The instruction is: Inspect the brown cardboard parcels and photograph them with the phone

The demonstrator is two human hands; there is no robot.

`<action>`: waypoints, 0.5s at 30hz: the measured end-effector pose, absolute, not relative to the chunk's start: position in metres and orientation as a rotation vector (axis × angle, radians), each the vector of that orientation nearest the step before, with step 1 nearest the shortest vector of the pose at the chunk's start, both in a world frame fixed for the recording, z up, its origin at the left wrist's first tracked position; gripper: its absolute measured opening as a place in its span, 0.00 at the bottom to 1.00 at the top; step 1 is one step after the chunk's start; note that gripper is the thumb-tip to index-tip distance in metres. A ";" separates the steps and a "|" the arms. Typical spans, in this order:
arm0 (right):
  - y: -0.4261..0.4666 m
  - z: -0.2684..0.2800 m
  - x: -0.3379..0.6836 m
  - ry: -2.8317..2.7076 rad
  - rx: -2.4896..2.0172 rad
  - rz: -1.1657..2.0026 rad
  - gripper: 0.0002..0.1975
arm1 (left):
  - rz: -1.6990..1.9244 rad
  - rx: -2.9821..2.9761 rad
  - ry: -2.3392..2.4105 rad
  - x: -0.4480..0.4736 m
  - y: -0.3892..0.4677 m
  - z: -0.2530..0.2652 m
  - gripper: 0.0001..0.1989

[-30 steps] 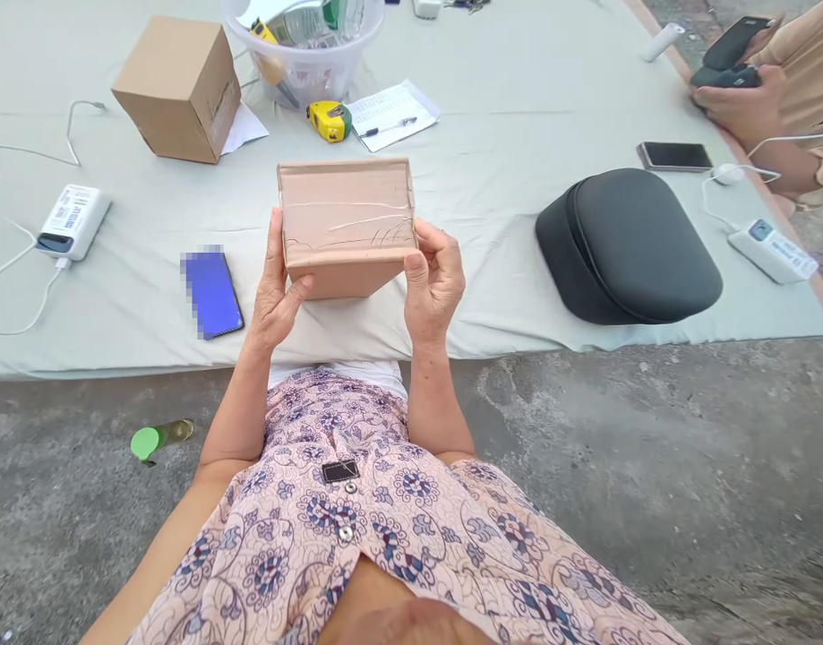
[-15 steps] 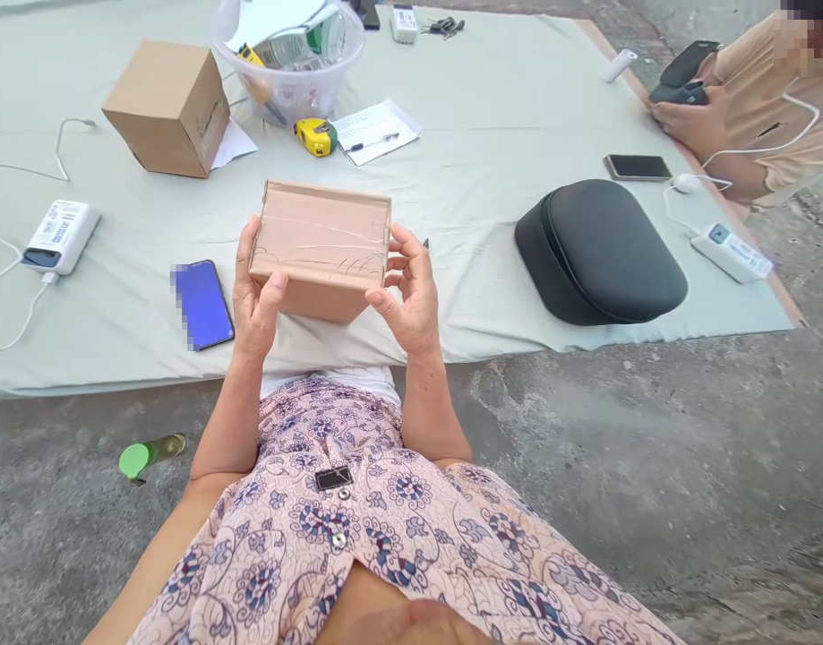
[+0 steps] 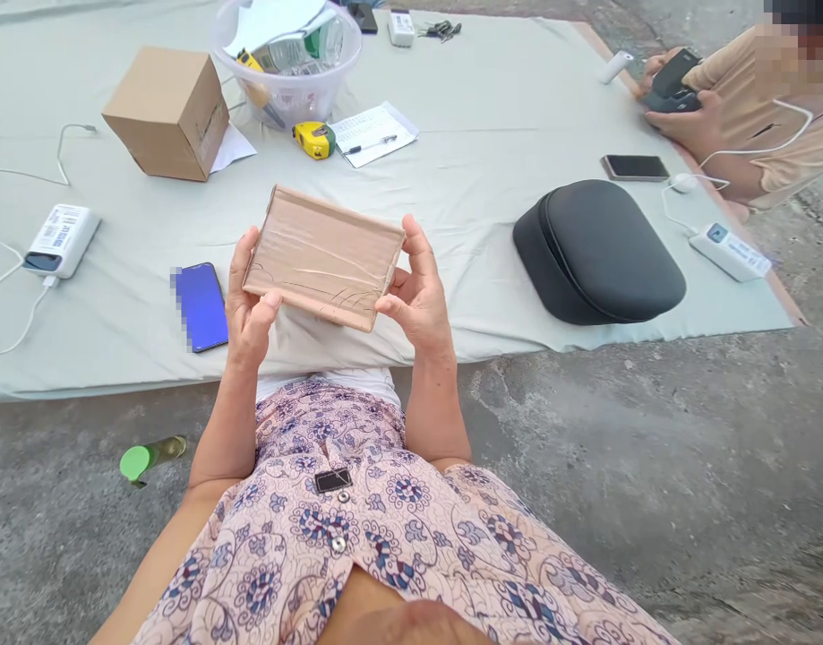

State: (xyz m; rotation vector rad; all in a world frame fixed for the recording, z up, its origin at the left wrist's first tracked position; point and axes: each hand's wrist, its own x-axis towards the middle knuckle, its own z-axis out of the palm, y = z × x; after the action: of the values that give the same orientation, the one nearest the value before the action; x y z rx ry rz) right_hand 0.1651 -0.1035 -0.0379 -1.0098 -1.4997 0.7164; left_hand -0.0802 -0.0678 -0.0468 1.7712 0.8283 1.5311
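Note:
Between my two hands is a small brown cardboard box [image 3: 325,258], its taped top face turned towards me and slanting down to the right. My left hand [image 3: 248,300] grips the left edge, thumb on the near corner. On the right edge, my right hand [image 3: 417,291] holds the box between thumb and fingers. The box's underside is hidden. Left of my left hand lies a phone [image 3: 202,306] with a blue screen.
A larger cardboard box [image 3: 166,112], plastic basket [image 3: 287,94], yellow tape measure [image 3: 313,140] and paper with a pen [image 3: 377,134] lie beyond. Right is a black case [image 3: 603,251]; left, a white power bank [image 3: 60,240]. Another person's hand [image 3: 703,121] holds a dark device.
The small box has turned clockwise and tipped, so its front side no longer shows. My right hand has moved slightly right with it. The other person's hands and device have shifted a little.

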 end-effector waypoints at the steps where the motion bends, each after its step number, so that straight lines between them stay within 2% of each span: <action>1: -0.104 -0.039 0.164 -1.481 -1.002 0.705 0.50 | 1.539 1.760 0.812 -0.079 -0.069 -0.046 0.39; 7: -0.102 -0.048 0.156 -1.376 -1.006 0.623 0.42 | 1.701 1.737 0.823 -0.074 -0.074 -0.041 0.29; 12: -0.101 -0.053 0.148 -1.308 -0.976 0.574 0.36 | 1.647 1.696 1.129 -0.071 -0.077 -0.039 0.32; 15: -0.101 -0.051 0.145 -1.273 -0.974 0.577 0.29 | 1.614 1.603 1.135 -0.064 -0.079 -0.040 0.33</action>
State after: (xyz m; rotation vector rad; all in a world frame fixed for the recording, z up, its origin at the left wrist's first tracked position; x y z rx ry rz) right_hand 0.1450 -0.1013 -0.0513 -0.9735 -1.2734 0.5766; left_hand -0.0640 -0.0792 -0.0403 1.6029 1.1345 1.6141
